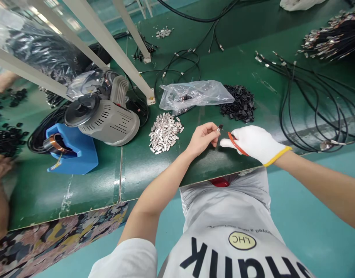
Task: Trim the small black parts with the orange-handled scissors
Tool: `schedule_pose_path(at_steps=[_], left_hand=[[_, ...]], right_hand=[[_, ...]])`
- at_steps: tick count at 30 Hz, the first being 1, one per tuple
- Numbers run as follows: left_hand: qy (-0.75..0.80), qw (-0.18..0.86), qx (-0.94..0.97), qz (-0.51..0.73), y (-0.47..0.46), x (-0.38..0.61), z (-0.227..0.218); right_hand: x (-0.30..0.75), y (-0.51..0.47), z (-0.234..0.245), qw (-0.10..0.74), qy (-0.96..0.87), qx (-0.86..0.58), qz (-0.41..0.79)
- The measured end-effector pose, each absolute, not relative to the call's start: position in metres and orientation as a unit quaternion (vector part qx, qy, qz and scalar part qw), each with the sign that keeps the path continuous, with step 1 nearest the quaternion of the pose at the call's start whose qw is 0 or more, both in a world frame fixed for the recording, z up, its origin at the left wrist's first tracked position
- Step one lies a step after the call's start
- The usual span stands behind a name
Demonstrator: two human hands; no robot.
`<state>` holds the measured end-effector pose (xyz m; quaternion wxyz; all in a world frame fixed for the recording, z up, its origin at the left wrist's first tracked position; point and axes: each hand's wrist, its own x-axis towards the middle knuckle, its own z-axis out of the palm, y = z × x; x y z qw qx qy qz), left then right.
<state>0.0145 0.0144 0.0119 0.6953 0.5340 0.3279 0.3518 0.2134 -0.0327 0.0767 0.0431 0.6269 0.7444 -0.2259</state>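
Note:
Bare fingers of my left hand (203, 139) pinch a small black-and-silver connector (219, 127) just above the green tabletop. Close on its right, my right hand (254, 143), in a white glove with a yellow cuff, is closed around an orange-handled tool (237, 144); its working end is too small to make out. To the left of my left hand lies a heap of silver metal connector shells (165, 132). Behind my hands are a clear plastic bag (197, 94) with a few dark pieces inside and a pile of small black parts (239, 102).
Black cables (313, 96) lie coiled at right, below a thick cable bundle (336, 36). On the left stand a grey machine (110, 121), a blue tape dispenser (81, 154) and white posts (108, 42). Another person's hands (0, 168) are at the far left.

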Motion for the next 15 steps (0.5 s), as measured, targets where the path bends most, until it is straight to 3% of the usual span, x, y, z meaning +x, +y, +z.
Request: schedule_pose_path(at_steps=[3,5,10,15], left_hand=[[0.32,0.71,0.519,0.352,0.014,0.014,0.015],[0.315,0.721,0.508,0.349,0.014,0.013,0.018],[0.288,0.753,0.483,0.341,0.013,0.012,0.024],[0.256,0.786,0.448,0.341,0.011,0.013,0.027]], right_hand=[[0.218,-0.033,0.075,-0.057,0.643,0.569,-0.509],[0.219,-0.035,0.074,-0.118,0.58,0.516,-0.619],[0.216,-0.045,0.065,-0.197,0.441,0.409,-0.774],[0.214,-0.049,0.047,-0.225,0.347,0.372,-0.831]])
